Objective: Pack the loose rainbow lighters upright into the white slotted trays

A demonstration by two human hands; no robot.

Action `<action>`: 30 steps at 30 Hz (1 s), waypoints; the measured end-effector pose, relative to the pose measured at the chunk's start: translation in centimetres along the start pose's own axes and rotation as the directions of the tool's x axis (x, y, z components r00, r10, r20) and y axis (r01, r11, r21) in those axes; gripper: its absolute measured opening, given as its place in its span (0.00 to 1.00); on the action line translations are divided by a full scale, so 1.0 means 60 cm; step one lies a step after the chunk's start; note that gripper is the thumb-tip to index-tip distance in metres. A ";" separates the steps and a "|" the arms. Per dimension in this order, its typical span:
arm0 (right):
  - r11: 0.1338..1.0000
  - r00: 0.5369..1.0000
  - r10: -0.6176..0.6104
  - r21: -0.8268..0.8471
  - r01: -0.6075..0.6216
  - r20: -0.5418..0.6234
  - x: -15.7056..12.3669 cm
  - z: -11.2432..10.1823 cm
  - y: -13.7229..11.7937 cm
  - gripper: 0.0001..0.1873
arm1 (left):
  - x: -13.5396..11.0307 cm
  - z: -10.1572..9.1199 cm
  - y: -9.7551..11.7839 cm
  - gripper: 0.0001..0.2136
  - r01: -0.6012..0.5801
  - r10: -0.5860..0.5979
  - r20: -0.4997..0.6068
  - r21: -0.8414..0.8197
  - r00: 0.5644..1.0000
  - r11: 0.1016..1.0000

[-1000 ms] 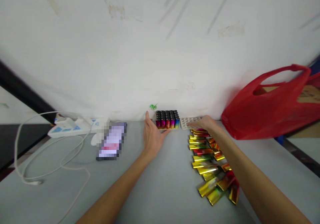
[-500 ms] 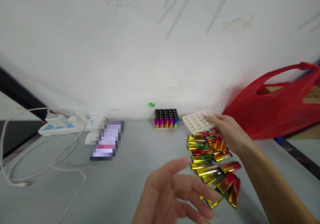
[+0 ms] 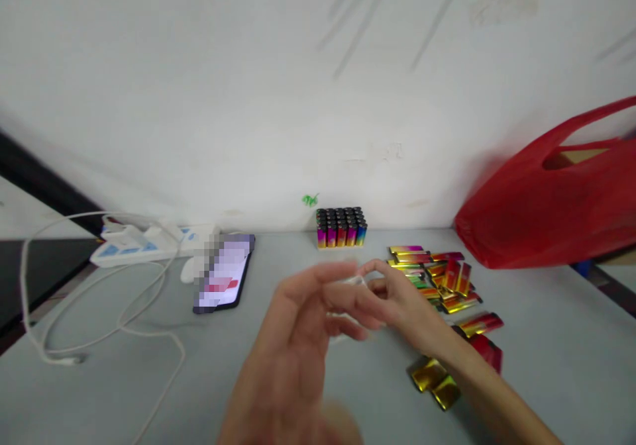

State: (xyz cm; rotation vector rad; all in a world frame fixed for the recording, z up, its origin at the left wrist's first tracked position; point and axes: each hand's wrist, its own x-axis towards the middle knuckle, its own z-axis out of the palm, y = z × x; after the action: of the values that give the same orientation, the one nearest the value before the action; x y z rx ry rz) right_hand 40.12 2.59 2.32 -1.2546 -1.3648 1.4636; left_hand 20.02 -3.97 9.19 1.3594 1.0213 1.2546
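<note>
My left hand (image 3: 303,319) is raised close to the camera and blurred, its thumb and fingers curled toward a white tray (image 3: 354,280). Only slivers of that tray show between the fingers. My right hand (image 3: 402,299) meets the left from the right and is pinched on the same tray. Both hands hover above the grey table (image 3: 124,392). Several shiny gold and red lighters (image 3: 437,279) lie scattered just right of the hands. A square block of upright lighters (image 3: 341,226) stands at the wall behind them.
A red plastic bag (image 3: 551,213) with a cardboard box inside sits at the right against the wall. A phone (image 3: 223,279) lies left of centre. A white power strip (image 3: 139,246) and a looping white cable (image 3: 99,332) occupy the left side.
My right hand lifted the white tray from the wall and carried it left toward the middle. My left hand left the lighter block, rose, and met the tray.
</note>
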 end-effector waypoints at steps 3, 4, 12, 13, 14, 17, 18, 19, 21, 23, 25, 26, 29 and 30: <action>0.995 0.998 -0.010 -0.102 0.003 -0.061 -0.001 -0.001 0.010 0.14 | 0.039 -0.016 -0.048 0.20 -0.030 0.035 -0.042 0.128 0.999 0.991; 0.986 0.995 -0.031 -0.168 0.014 -0.095 -0.002 -0.001 0.013 0.12 | 0.051 -0.023 -0.068 0.20 -0.064 0.080 -0.059 0.234 0.995 0.970; 0.510 0.959 -0.281 -0.853 0.114 -0.041 -0.009 -0.003 0.025 0.10 | 0.073 -0.056 -0.184 0.20 -0.102 -0.002 0.181 0.566 0.983 0.818; 0.444 0.955 -0.294 -0.889 0.108 -0.031 -0.009 -0.003 0.027 0.10 | 0.072 -0.056 -0.186 0.20 -0.114 -0.001 0.196 0.579 0.981 0.808; 0.391 0.951 -0.308 -0.915 0.099 -0.029 -0.008 -0.005 0.030 0.11 | 0.071 -0.055 -0.187 0.20 -0.123 -0.002 0.208 0.588 0.978 0.799; 0.302 0.924 -0.376 -0.952 0.054 -0.067 -0.004 -0.011 0.036 0.10 | 0.073 -0.056 -0.188 0.19 -0.138 0.001 0.223 0.601 0.975 0.787; 0.286 0.911 -0.404 -0.958 0.037 -0.086 -0.004 -0.014 0.037 0.10 | 0.074 -0.057 -0.188 0.19 -0.138 0.002 0.221 0.604 0.975 0.785; 0.273 0.896 -0.432 -0.962 0.019 -0.105 -0.003 -0.016 0.038 0.10 | 0.075 -0.057 -0.189 0.19 -0.135 0.001 0.218 0.604 0.976 0.785; 0.254 0.863 -0.482 -0.967 -0.031 -0.154 -0.004 -0.020 0.038 0.09 | 0.076 -0.057 -0.189 0.18 -0.134 0.000 0.218 0.600 0.976 0.788; 0.245 0.823 -0.524 -0.964 -0.101 -0.220 -0.005 -0.024 0.036 0.09 | 0.076 -0.056 -0.188 0.16 -0.134 0.000 0.221 0.595 0.975 0.792; 0.229 0.777 -0.568 -0.959 -0.167 -0.272 -0.005 -0.030 0.032 0.10 | 0.075 -0.054 -0.187 0.14 -0.130 -0.005 0.221 0.588 0.975 0.798; 0.207 0.759 -0.590 -0.960 -0.187 -0.275 -0.005 -0.035 0.031 0.09 | 0.075 -0.052 -0.187 0.13 -0.124 -0.010 0.221 0.581 0.975 0.805; 0.117 0.748 -0.620 -0.970 -0.211 -0.237 -0.001 -0.053 0.029 0.14 | 0.075 -0.050 -0.186 0.13 -0.105 -0.024 0.221 0.552 0.975 0.827; 0.095 0.757 -0.611 -0.971 -0.217 -0.229 0.001 -0.060 0.031 0.17 | 0.075 -0.050 -0.186 0.13 -0.103 -0.024 0.221 0.546 0.975 0.832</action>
State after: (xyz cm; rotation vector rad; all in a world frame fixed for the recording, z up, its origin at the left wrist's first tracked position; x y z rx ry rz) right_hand 43.79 3.22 0.66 -1.9178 -1.9339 -0.5023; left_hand 17.94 2.60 -1.11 1.9258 1.2591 0.8281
